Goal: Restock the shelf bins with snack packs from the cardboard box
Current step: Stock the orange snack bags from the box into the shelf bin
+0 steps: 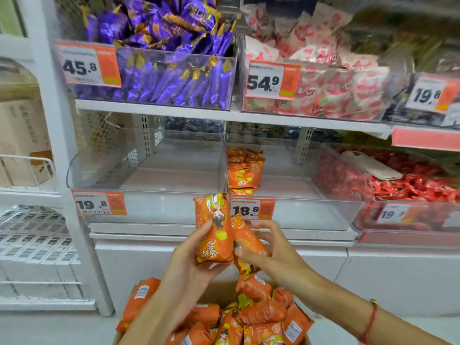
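My left hand [191,260] grips an upright orange snack pack [214,227] in front of the lower shelf. My right hand [271,250] holds a second orange snack pack [245,239], tilted and touching the first. Below them the cardboard box [211,292] holds several more orange packs [263,317]. The clear middle bin [293,207], tagged 18.8, has a short row of the same orange packs [242,171] standing along its left wall. To its left is a clear bin [149,180], tagged 19.8, with nothing in it.
The upper shelf carries bins of purple packs [174,70] and of red-and-white packs [321,78]. A bin of red packs [403,185] sits right of the middle bin. A white rack [37,245] with boxed goods stands at the left.
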A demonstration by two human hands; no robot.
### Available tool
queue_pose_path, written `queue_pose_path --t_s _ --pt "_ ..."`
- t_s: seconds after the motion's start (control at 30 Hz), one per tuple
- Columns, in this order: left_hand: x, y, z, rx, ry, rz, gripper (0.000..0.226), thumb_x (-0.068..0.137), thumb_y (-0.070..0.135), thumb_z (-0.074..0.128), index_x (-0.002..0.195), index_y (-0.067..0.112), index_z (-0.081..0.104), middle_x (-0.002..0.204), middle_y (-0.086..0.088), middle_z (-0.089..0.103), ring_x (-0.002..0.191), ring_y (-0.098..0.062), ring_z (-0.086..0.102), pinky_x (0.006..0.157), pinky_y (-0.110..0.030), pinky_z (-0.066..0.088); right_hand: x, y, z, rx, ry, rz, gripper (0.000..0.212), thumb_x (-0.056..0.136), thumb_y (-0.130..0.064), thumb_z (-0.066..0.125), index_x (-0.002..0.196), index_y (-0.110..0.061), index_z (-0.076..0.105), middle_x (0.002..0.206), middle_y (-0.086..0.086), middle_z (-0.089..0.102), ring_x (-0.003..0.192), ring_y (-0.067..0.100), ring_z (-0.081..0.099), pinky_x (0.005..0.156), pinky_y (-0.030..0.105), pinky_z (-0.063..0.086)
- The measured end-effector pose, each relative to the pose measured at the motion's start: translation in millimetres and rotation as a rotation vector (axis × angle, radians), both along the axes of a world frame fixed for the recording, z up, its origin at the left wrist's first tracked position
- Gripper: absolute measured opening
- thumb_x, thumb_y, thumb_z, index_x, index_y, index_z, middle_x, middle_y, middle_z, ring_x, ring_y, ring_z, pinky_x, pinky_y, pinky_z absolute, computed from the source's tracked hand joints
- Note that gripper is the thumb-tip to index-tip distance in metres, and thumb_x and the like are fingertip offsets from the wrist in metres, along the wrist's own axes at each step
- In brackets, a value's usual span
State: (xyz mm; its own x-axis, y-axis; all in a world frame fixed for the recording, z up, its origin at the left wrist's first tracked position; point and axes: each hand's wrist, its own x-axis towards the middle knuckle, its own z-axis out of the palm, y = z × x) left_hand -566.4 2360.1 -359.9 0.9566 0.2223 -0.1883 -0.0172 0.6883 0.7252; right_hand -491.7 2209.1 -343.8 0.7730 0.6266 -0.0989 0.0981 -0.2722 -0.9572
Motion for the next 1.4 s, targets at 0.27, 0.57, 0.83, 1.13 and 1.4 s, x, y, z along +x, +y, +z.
queue_pose_path --t_s 0.27,0.57,0.83,1.13,1.4 --pt "42 23 57 0.499 -0.127 0.091 0.042 0.076 0.041 0.06 0.113 0.023 0.065 0.105 0.001 0.073 0.096 -0.011 0.068 0.097 -0.034 0.047 53 -11 49 0.019 0.165 0.145 0.044 0.072 -0.014 0.074 0.115 -0.013 0.062 0.115 0.01 0.069 0.099 0.023 0.066 0.088 0.032 0.053" --pt "114 82 50 0.419 0.012 0.288 0.023 0.087 0.036 0.062 0.104 0.021 0.06 0.107 -0.011 0.067 0.092 -0.02 0.066 0.078 -0.037 0.055 182 -1 71 0.15 0.072 -0.131 0.047 0.084 -0.031 0.065 0.128 -0.017 0.054 0.108 0.0 0.071 0.096 0.015 0.068 0.09 0.031 0.049" --pt "152 101 48 0.573 -0.004 0.24 0.028 0.087 0.037 0.062 0.111 0.021 0.061 0.101 -0.004 0.071 0.093 -0.018 0.068 0.079 -0.03 0.052 250 49 29 -0.15 -0.117 -0.218 0.056 0.075 -0.015 0.08 0.122 -0.009 0.051 0.111 0.003 0.06 0.097 0.016 0.06 0.075 0.021 0.053" --pt "155 103 40 0.63 0.024 0.184 0.037 0.086 0.039 0.064 0.116 0.019 0.061 0.1 -0.003 0.073 0.093 -0.017 0.07 0.076 -0.028 0.054 262 64 6 -0.21 -0.111 -0.297 0.032 0.08 -0.025 0.074 0.107 -0.012 0.062 0.106 0.003 0.066 0.083 0.009 0.061 0.065 0.022 0.048" --pt "157 99 40 0.725 0.048 0.146 0.045 0.087 0.044 0.06 0.125 0.02 0.057 0.109 -0.003 0.07 0.098 -0.018 0.067 0.08 -0.028 0.055 264 70 -1 -0.22 -0.15 -0.371 0.041 0.077 -0.029 0.077 0.104 -0.002 0.063 0.102 0.012 0.069 0.096 0.025 0.067 0.089 0.039 0.055"
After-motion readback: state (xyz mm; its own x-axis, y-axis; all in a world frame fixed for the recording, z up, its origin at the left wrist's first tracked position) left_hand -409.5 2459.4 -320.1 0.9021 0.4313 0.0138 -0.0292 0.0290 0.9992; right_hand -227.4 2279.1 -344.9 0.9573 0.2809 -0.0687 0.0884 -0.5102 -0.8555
